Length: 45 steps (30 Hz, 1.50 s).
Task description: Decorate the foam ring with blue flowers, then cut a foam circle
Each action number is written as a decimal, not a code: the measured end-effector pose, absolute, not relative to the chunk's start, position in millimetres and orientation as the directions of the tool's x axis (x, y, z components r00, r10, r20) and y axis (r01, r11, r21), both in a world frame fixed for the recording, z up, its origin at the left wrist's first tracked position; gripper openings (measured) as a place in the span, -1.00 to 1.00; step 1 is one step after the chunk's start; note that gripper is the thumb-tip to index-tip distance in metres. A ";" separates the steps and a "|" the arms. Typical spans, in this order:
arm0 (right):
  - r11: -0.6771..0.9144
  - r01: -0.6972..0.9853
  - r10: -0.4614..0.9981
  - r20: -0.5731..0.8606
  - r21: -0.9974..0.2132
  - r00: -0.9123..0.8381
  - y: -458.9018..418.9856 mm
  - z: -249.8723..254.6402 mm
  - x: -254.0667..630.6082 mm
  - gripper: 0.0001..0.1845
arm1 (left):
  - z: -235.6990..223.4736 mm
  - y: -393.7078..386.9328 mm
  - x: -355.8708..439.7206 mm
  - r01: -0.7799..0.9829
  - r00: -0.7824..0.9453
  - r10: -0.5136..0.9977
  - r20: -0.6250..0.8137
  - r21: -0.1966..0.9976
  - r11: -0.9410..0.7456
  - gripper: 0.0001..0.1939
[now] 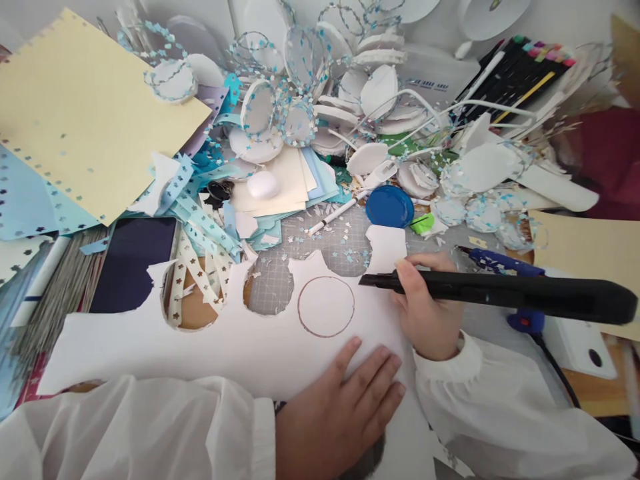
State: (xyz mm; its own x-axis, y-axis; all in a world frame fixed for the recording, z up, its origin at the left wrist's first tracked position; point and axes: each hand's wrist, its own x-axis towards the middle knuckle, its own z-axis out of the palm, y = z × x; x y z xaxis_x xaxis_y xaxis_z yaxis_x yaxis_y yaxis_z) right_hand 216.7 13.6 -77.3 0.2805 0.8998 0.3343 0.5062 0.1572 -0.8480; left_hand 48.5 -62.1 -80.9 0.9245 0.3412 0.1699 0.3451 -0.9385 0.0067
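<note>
- A yellow paper sheet [95, 113] is lying past the far left end of the white foam board [240, 350].
- A phone [135, 263] is lying just beyond the board's left part.
- The board is lying over a grey cutting mat [273, 287], which is probably saving the table from the blade. Round bites are showing along its far edge.
- A drawn ring [326, 307] is sitting on the board, near that edge.
- The left hand [343, 407] is lying flat on the board, near side of the ring, holding nothing. It is likely keeping the board from sliding.
- A blue lid [390, 207] is resting beyond the board.
- The right hand [433, 307] is gripping a black craft knife [500, 292] over the board's right part, well apart from the other hand. Its fingers are holding close to the blade, perhaps for steering. I cannot tell if the tip is touching.
</note>
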 end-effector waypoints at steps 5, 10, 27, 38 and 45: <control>0.266 0.575 0.940 0.339 -0.774 0.021 11.6 -72.7 222.9 -0.90 | -81.8 -61.6 48.4 0.338 0.927 0.338 0.162 0.028 -0.941 -0.53; 0.275 0.611 0.941 0.339 -0.742 -0.011 9.5 -72.4 224.1 -0.91 | -82.0 -61.8 48.8 0.337 0.928 0.336 0.162 0.022 -0.941 -0.53; 0.219 0.707 0.946 0.323 -0.673 0.014 6.6 -64.5 207.4 -0.89 | -80.9 -62.3 48.8 0.336 0.929 0.336 0.156 0.028 -0.941 -0.52; 0.323 0.754 0.908 0.412 -0.572 -0.076 4.5 -67.5 204.7 -0.77 | -79.2 -60.4 47.6 0.349 0.924 0.349 0.159 0.027 -0.937 -0.52; 0.370 0.744 0.875 0.477 -0.556 -0.078 4.0 -64.7 203.8 -0.75 | -77.5 -60.0 47.4 0.347 0.924 0.346 0.161 0.026 -0.938 -0.52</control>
State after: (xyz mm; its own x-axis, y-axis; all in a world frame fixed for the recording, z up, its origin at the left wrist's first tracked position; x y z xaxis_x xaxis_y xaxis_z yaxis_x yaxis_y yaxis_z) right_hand 203.8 4.0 -64.7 -0.0781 0.8752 0.4775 0.7444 0.3698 -0.5560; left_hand 47.4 -60.0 -77.5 0.9242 0.3462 0.1613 0.3467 -0.9376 0.0260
